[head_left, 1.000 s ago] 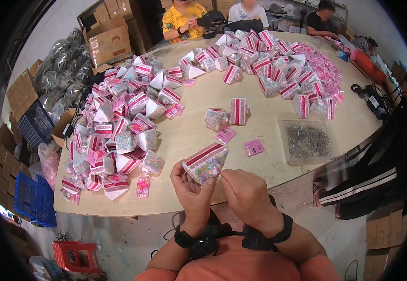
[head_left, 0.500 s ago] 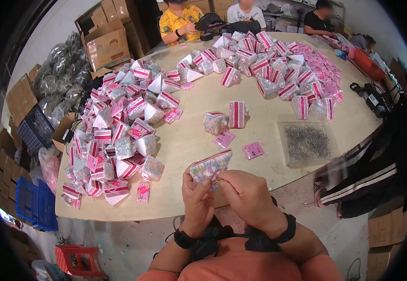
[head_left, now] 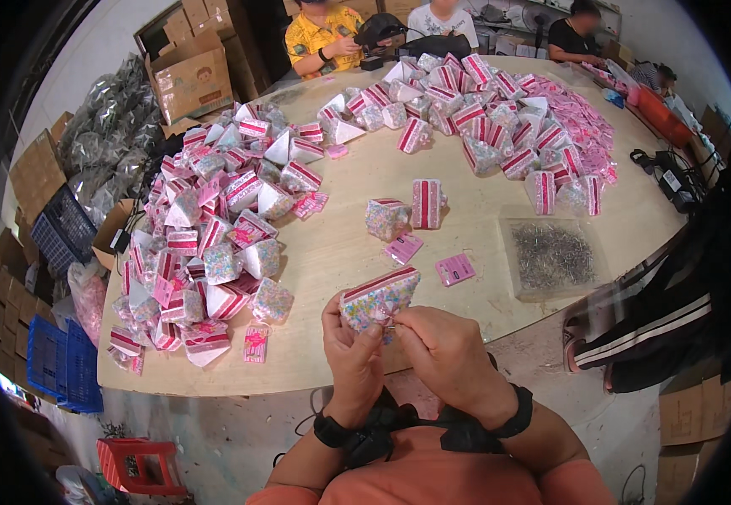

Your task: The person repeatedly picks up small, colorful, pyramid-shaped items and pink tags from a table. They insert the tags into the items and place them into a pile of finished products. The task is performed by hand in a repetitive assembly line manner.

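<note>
Above the table's near edge, my left hand point(head_left: 353, 358) is closed round a cake-slice-shaped piece point(head_left: 380, 296) with a speckled pastel face and a red-striped side. My right hand point(head_left: 443, 341) pinches at the slice's lower right corner; what is between its fingertips is too small to make out. Just beyond my hands stand two more cake slices, one showing its speckled face point(head_left: 387, 220) and one its red stripe point(head_left: 427, 204). Two pink cards, a left one point(head_left: 404, 248) and a right one point(head_left: 455, 269), lie between them and my hands.
Heaped slices cover the table's left side point(head_left: 222, 219) and far side point(head_left: 475, 114), beside a pile of pink cards point(head_left: 571, 122). A clear tray point(head_left: 507, 252) of small metal pieces stands at right. Several people sit round the table; a dark-trousered leg point(head_left: 635, 337) is at right.
The slice in my left hand has tipped a little, so more of its red-striped side shows. My right fingers stay pinched at its lower corner.
</note>
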A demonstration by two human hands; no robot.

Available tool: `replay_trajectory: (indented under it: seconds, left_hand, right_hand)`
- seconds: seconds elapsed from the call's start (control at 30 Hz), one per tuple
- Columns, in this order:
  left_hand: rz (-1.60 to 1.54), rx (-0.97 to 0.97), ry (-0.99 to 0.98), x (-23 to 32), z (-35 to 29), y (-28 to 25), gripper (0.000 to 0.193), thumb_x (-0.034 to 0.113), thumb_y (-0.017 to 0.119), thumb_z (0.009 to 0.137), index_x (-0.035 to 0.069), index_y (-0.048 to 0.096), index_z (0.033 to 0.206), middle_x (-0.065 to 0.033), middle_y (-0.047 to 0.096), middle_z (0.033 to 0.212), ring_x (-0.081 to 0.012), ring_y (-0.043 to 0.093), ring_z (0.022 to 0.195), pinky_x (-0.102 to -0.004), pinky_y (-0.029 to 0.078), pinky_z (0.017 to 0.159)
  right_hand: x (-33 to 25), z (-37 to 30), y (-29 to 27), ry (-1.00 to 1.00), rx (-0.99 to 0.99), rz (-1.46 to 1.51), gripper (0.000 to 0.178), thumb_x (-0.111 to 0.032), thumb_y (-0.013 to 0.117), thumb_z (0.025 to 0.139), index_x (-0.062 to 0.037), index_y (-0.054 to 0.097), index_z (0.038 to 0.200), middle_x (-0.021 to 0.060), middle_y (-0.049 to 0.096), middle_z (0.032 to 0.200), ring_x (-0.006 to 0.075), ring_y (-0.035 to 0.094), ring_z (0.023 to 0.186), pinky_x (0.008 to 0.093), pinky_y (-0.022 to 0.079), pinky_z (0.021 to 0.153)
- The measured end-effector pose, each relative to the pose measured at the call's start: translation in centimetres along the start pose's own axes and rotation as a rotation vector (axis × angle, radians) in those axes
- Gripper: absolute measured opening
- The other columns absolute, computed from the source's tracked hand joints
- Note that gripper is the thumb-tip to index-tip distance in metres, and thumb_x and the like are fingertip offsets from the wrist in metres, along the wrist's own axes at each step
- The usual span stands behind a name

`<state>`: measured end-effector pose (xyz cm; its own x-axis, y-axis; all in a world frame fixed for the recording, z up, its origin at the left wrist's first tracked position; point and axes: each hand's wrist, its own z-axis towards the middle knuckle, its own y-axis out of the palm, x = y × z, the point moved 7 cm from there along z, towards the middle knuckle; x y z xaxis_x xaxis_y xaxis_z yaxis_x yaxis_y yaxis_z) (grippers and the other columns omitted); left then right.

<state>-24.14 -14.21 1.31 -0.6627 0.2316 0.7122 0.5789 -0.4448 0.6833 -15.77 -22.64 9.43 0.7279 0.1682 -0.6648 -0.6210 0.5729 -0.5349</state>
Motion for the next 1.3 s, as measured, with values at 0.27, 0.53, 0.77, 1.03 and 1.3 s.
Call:
replay_trajectory:
  seconds: [0.27, 0.53, 0.77, 1.03, 1.3]
  left_hand:
    - [0.091, 0.041, 0.032, 0.0, 0.0, -0.5, 0.056, 0.003, 0.061, 0.076, 0.002, 0.03, 0.122, -0.0111, 0.047, 0.113, -0.0205, 0.049, 0.104, -0.034, 0.04, 0.091]
    - [0.233, 0.043, 0.169, 0.9, -0.1, -0.6, 0.067, 0.003, 0.067, 0.069, 0.001, 0.027, 0.123, -0.0116, 0.041, 0.115, -0.0195, 0.044, 0.107, -0.0322, 0.037, 0.092]
    - [0.176, 0.041, 0.119, 0.7, -0.2, -0.5, 0.069, 0.004, 0.069, 0.068, 0.001, 0.027, 0.123, -0.012, 0.041, 0.115, -0.0197, 0.044, 0.108, -0.0327, 0.036, 0.093]
    - [0.17, 0.037, 0.149, 0.8, -0.2, -0.3, 0.069, 0.004, 0.068, 0.068, 0.0, 0.027, 0.123, -0.0123, 0.041, 0.115, -0.0198, 0.044, 0.108, -0.0326, 0.037, 0.093]
    - [0.287, 0.026, 0.219, 1.2, -0.3, -0.2, 0.071, 0.003, 0.068, 0.068, 0.001, 0.025, 0.124, -0.0123, 0.04, 0.115, -0.0195, 0.042, 0.108, -0.0325, 0.036, 0.093]
  right_hand:
    - [0.1, 0.0, 0.1, -0.006, -0.006, -0.018, 0.012, -0.001, 0.056, 0.076, 0.0019, 0.057, 0.088, 0.0162, 0.058, 0.075, 0.0312, 0.059, 0.068, 0.0348, 0.047, 0.058]
    - [0.5, -0.1, 0.5, 0.026, -0.046, -0.051, 0.012, -0.003, 0.056, 0.077, 0.0017, 0.058, 0.088, 0.0162, 0.059, 0.076, 0.0314, 0.059, 0.068, 0.0349, 0.047, 0.058]
    - [1.5, 0.0, 0.0, 0.152, 0.058, 0.245, 0.007, -0.007, 0.052, 0.079, -0.0003, 0.055, 0.08, 0.0163, 0.055, 0.065, 0.0303, 0.057, 0.059, 0.0354, 0.043, 0.051]
    - [2.5, -0.3, 0.3, 0.308, 0.008, 0.343, 0.011, -0.003, 0.051, 0.079, 0.0022, 0.06, 0.085, 0.0075, 0.058, 0.067, 0.0087, 0.052, 0.062, 0.0241, 0.042, 0.055]
    - [2.2, -0.3, 0.1, 0.28, 0.047, 0.281, 0.011, -0.003, 0.052, 0.078, 0.0019, 0.059, 0.084, 0.0114, 0.059, 0.067, 0.0148, 0.056, 0.06, 0.0271, 0.043, 0.055]
